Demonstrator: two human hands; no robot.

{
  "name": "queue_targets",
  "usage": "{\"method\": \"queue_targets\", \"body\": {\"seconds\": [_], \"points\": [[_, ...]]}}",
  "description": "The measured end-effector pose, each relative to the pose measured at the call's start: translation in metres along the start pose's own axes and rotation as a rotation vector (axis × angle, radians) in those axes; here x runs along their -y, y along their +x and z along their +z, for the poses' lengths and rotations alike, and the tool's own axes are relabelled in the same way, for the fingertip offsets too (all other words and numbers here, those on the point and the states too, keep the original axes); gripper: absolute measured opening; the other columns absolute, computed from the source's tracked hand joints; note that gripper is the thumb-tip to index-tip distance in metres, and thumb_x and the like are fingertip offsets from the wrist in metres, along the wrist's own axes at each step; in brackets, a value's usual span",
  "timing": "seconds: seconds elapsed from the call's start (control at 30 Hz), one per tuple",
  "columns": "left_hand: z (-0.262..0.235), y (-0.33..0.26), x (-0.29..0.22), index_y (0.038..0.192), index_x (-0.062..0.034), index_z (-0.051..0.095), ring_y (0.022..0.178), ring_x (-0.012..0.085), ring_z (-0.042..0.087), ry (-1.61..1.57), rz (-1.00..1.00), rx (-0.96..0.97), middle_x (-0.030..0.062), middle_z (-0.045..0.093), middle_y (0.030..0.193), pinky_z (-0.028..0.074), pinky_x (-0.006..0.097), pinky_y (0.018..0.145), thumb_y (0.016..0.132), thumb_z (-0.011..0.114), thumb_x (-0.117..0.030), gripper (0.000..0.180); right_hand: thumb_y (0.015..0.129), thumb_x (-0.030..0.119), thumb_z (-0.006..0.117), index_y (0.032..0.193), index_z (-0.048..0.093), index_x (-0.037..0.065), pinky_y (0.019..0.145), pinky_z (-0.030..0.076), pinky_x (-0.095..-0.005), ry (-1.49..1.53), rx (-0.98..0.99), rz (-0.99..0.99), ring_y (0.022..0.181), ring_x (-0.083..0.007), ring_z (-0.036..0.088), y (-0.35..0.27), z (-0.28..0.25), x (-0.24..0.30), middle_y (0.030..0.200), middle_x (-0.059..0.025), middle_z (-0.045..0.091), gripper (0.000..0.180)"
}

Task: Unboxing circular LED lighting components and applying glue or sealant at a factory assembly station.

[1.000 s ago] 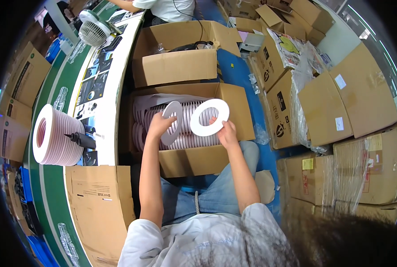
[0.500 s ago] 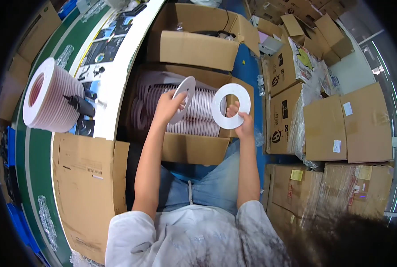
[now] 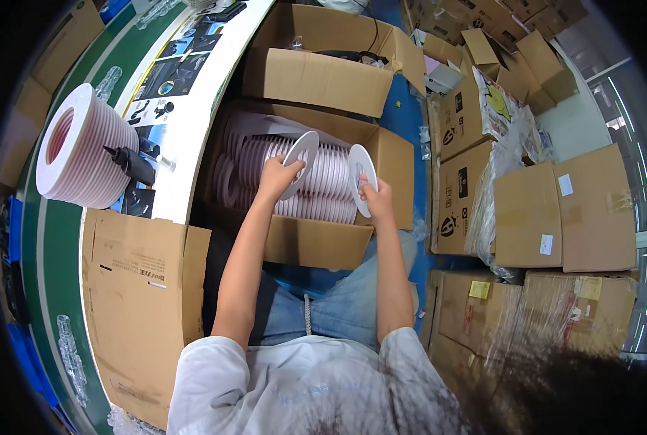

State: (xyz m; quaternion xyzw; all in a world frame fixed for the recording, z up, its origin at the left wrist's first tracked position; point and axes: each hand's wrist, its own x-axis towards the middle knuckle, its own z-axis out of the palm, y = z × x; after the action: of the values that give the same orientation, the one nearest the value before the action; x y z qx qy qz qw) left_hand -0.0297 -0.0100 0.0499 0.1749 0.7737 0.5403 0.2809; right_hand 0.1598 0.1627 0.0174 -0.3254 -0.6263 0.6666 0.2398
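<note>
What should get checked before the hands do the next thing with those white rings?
1. Left hand grips its white ring: ok.
2. Right hand grips the second ring: ok.
3. The two held rings are apart: ok.
4. The open box of rings sits right under the hands: ok.
5. Ring stack on the table stands neat: ok.
6. Rings free of damage: cannot tell.

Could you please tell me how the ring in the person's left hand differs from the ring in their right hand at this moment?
The left hand holds the left ring tilted, so its flat face and centre hole show; the right hand holds the right ring turned nearly edge-on, a narrow oval. The left ring sits higher over the open cardboard box; the right ring sits nearer its right wall. Both are flat white rings, above rows of similar rings.
</note>
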Motion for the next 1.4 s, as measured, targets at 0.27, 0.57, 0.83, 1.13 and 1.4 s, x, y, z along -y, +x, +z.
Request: {"method": "queue_targets", "body": {"seconds": [0.27,0.57,0.83,1.13,1.4], "points": [[-0.002,0.014,0.030,0.078,0.0027,0.062,0.059,0.0170,0.058,-0.105,-0.144,0.256,0.0093,0.059,0.060,0.046,0.028,0.062,0.078,0.062,-0.046,0.049,0.082,0.007,0.053,0.099,0.061,-0.004,0.056,0.044,-0.0231,-0.089,0.089,-0.111,0.061,-0.0105,0.056,0.019,0.007,0.027,0.069,-0.0057,0.058,0.022],[0.021,0.015,0.042,0.079,0.0016,0.059,0.054,0.0146,0.057,-0.056,-0.011,0.187,0.0068,0.060,0.063,0.047,0.028,0.054,0.069,0.074,-0.031,0.038,0.083,0.009,0.055,0.096,0.062,-0.004,0.054,0.042,-0.0222,-0.026,0.066,-0.008,0.060,-0.0090,0.054,0.015,0.004,-0.010,0.068,-0.0044,0.059,0.019],[0.020,0.028,0.042,0.068,-0.0024,0.065,0.057,0.0235,0.064,0.345,0.163,0.054,0.0134,0.063,0.059,0.051,0.034,0.060,0.063,0.068,-0.021,0.019,0.078,0.016,0.055,0.092,0.058,-0.003,0.057,0.045,-0.0329,-0.461,-0.221,-0.391,0.058,-0.0172,0.055,0.009,0.009,0.047,0.069,-0.0118,0.059,0.023],[0.011,0.056,0.074,0.073,-0.0047,0.068,0.069,0.0321,0.064,0.532,0.217,0.175,0.0184,0.064,0.070,0.051,0.038,0.069,0.061,0.067,-0.021,0.021,0.075,0.026,0.062,0.090,0.054,0.000,0.066,0.044,-0.0445,-0.196,-0.075,-0.453,0.070,-0.0372,0.055,0.038,0.032,0.024,0.083,-0.0189,0.059,0.031],[0.022,0.045,0.093,0.074,-0.0012,0.068,0.064,0.0244,0.066,0.238,0.165,0.186,0.0150,0.065,0.065,0.052,0.036,0.064,0.064,0.066,-0.020,0.021,0.091,0.036,0.039,0.079,0.054,-0.003,0.066,0.041,-0.0452,-0.403,0.008,-0.531,0.072,-0.0434,0.053,0.042,0.025,0.004,0.071,-0.0260,0.056,0.044]]}}
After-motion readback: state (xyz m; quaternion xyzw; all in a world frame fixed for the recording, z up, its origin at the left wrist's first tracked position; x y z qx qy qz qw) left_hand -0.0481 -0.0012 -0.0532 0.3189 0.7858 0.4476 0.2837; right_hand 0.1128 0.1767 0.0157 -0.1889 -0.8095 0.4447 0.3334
